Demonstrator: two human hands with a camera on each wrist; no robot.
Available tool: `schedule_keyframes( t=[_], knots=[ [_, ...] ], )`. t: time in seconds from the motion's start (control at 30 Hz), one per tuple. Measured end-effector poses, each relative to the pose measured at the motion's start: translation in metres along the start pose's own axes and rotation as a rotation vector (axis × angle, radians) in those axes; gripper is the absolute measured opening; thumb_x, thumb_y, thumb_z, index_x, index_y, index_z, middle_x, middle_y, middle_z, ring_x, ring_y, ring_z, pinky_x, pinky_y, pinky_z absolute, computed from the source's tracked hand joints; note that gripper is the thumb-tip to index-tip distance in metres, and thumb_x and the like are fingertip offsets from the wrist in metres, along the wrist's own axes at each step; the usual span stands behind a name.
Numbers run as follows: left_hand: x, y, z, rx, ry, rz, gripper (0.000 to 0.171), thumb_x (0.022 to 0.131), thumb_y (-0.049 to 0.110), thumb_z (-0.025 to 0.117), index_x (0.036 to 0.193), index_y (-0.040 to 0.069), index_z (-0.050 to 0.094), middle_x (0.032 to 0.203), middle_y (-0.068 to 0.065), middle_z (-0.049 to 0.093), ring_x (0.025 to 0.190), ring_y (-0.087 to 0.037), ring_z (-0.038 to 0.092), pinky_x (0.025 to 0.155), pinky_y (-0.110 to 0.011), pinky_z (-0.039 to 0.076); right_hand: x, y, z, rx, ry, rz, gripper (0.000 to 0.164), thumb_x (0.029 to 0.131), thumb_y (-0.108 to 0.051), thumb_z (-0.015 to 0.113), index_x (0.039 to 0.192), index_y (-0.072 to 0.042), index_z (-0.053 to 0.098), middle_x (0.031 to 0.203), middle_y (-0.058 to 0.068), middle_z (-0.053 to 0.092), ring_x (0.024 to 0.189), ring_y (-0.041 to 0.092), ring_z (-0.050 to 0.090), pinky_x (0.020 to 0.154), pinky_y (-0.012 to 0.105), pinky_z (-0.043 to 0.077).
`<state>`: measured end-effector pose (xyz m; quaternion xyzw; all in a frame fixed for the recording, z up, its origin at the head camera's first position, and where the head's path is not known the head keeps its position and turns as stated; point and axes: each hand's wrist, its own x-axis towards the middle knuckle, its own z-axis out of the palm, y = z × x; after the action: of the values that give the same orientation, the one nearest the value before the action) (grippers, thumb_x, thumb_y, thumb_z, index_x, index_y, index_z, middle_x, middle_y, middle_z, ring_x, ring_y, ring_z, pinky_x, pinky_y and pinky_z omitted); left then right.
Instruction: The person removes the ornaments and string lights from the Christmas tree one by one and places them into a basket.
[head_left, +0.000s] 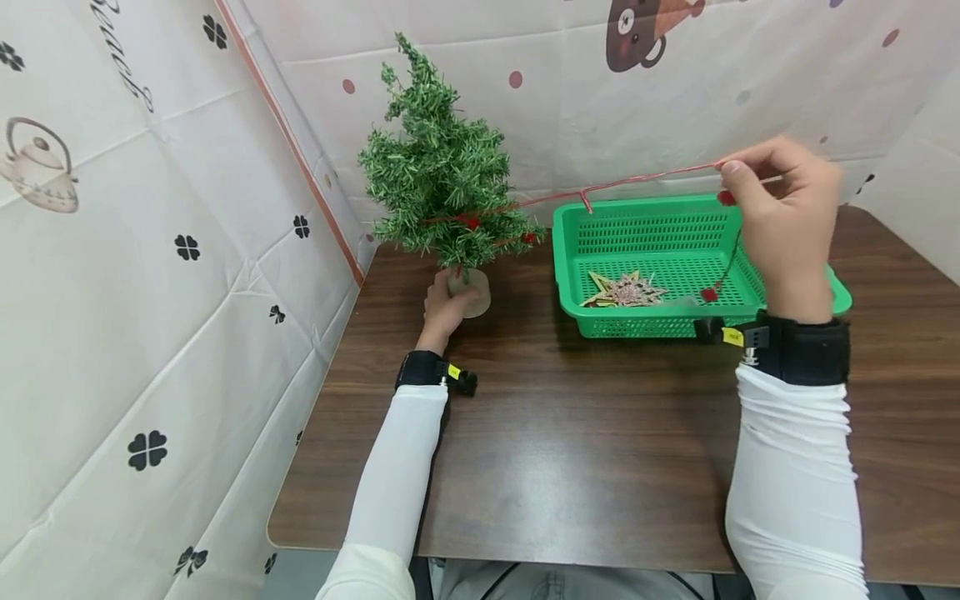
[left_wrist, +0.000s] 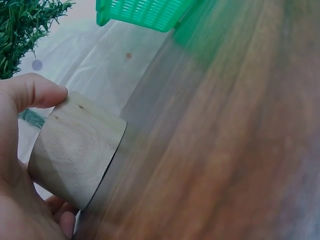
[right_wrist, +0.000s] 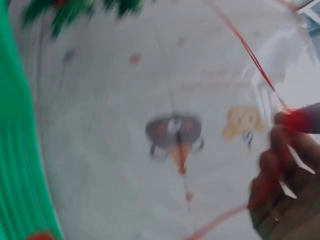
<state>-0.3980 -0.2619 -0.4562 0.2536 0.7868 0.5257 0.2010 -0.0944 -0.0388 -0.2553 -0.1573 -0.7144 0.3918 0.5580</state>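
A small green artificial Christmas tree (head_left: 442, 167) stands at the back left of the table, on a round wooden base (left_wrist: 77, 150). My left hand (head_left: 444, 308) grips that base, thumb on its upper edge and fingers round the far side. Up at the right, my right hand (head_left: 795, 212) pinches a red string (head_left: 637, 179) between thumb and fingers. The string runs taut to the tree's lower branches, where red pompoms (head_left: 470, 222) show. From the right hand its loose end hangs down to another red pompom (head_left: 708, 294) over the basket.
A green plastic basket (head_left: 566, 308) sits right of the tree, below my right hand. Star-shaped ornaments (head_left: 626, 290) lie in it. Behind the table (head_left: 570, 450) hangs a patterned white cloth (head_left: 465, 50), with another cloth wall along the left.
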Motion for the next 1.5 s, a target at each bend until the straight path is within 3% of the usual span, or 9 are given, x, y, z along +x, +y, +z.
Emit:
schedule_keyframes(
  t=[0.1, 0.23, 0.33, 0.57, 0.63, 0.77, 0.87, 1.2, 1.5],
  knots=[
    [-0.001, 0.001, 0.0, -0.004, 0.008, 0.014, 0.07, 0.092, 0.043, 0.069, 0.153, 0.027, 0.039, 0.157, -0.011, 0.035, 0.149, -0.038, 0.022, 0.122, -0.062, 0.015, 0.003, 0.017, -0.012, -0.273, -0.107, 0.089, 0.024, 0.099, -0.02, 0.067, 0.107, 0.0, 0.079, 0.089, -0.025, 0.054, 0.083, -0.005, 0.051, 0.073, 0.019, 0.039],
    [-0.002, 0.001, -0.002, -0.007, 0.012, 0.024, 0.071, 0.092, 0.043, 0.07, 0.153, 0.026, 0.04, 0.155, -0.012, 0.037, 0.146, -0.039, 0.026, 0.121, -0.062, 0.017, 0.006, 0.037, -0.019, -0.431, -0.293, 0.116, 0.031, 0.102, -0.029, 0.063, 0.115, -0.004, 0.076, 0.096, -0.028, 0.046, 0.085, -0.007, 0.044, 0.072, 0.022, 0.035],
    [-0.003, 0.001, -0.002, -0.004, 0.016, 0.026, 0.071, 0.092, 0.043, 0.07, 0.154, 0.026, 0.039, 0.155, -0.012, 0.037, 0.146, -0.039, 0.026, 0.12, -0.062, 0.018, 0.005, 0.049, -0.021, -0.478, -0.431, 0.131, 0.036, 0.104, -0.033, 0.058, 0.116, -0.003, 0.073, 0.1, -0.024, 0.051, 0.086, -0.004, 0.044, 0.07, 0.026, 0.036],
    [-0.001, 0.0, 0.0, 0.007, 0.014, 0.009, 0.071, 0.093, 0.042, 0.068, 0.154, 0.026, 0.038, 0.157, -0.012, 0.036, 0.148, -0.037, 0.024, 0.122, -0.061, 0.014, 0.002, 0.072, -0.018, -0.513, -0.851, 0.312, 0.035, 0.108, -0.035, 0.051, 0.118, -0.006, 0.068, 0.104, 0.016, 0.069, 0.075, 0.014, 0.062, 0.064, 0.035, 0.051],
    [0.0, 0.0, 0.0, 0.009, 0.014, 0.003, 0.071, 0.093, 0.042, 0.068, 0.154, 0.027, 0.038, 0.157, -0.011, 0.035, 0.149, -0.037, 0.023, 0.122, -0.061, 0.014, 0.001, 0.077, -0.014, -0.511, -0.975, 0.353, 0.031, 0.108, -0.029, 0.051, 0.117, -0.005, 0.068, 0.105, 0.016, 0.069, 0.08, 0.02, 0.063, 0.069, 0.037, 0.053],
    [0.002, 0.0, 0.001, 0.019, 0.011, -0.009, 0.071, 0.093, 0.043, 0.068, 0.154, 0.029, 0.037, 0.158, -0.009, 0.034, 0.149, -0.036, 0.022, 0.123, -0.06, 0.014, -0.005, 0.085, -0.002, -0.528, -1.162, 0.344, 0.025, 0.108, -0.02, 0.051, 0.112, -0.005, 0.071, 0.11, 0.014, 0.069, 0.094, 0.026, 0.061, 0.075, 0.039, 0.051],
    [0.001, 0.0, 0.0, 0.013, 0.012, -0.006, 0.07, 0.093, 0.043, 0.068, 0.154, 0.028, 0.037, 0.159, -0.009, 0.034, 0.15, -0.036, 0.021, 0.123, -0.06, 0.014, -0.01, 0.088, 0.009, -0.54, -1.223, 0.325, 0.025, 0.107, -0.018, 0.051, 0.111, -0.005, 0.072, 0.11, 0.014, 0.068, 0.096, 0.026, 0.059, 0.077, 0.04, 0.048],
    [0.0, -0.001, 0.001, 0.002, 0.007, 0.014, 0.067, 0.093, 0.043, 0.067, 0.152, 0.026, 0.039, 0.155, -0.012, 0.036, 0.147, -0.039, 0.023, 0.12, -0.062, 0.017, -0.023, 0.097, 0.032, -0.517, -1.308, 0.275, 0.021, 0.105, -0.012, 0.053, 0.103, -0.005, 0.073, 0.107, 0.012, 0.068, 0.088, 0.022, 0.054, 0.075, 0.038, 0.045],
    [0.0, 0.0, 0.001, 0.014, 0.013, 0.005, 0.069, 0.093, 0.043, 0.066, 0.154, 0.026, 0.038, 0.157, -0.012, 0.034, 0.149, -0.038, 0.022, 0.122, -0.061, 0.014, -0.022, 0.078, 0.037, -0.54, -1.257, 0.291, 0.03, 0.104, -0.021, 0.055, 0.123, -0.001, 0.068, 0.116, 0.017, 0.069, 0.101, 0.029, 0.062, 0.084, 0.049, 0.053]
  ],
)
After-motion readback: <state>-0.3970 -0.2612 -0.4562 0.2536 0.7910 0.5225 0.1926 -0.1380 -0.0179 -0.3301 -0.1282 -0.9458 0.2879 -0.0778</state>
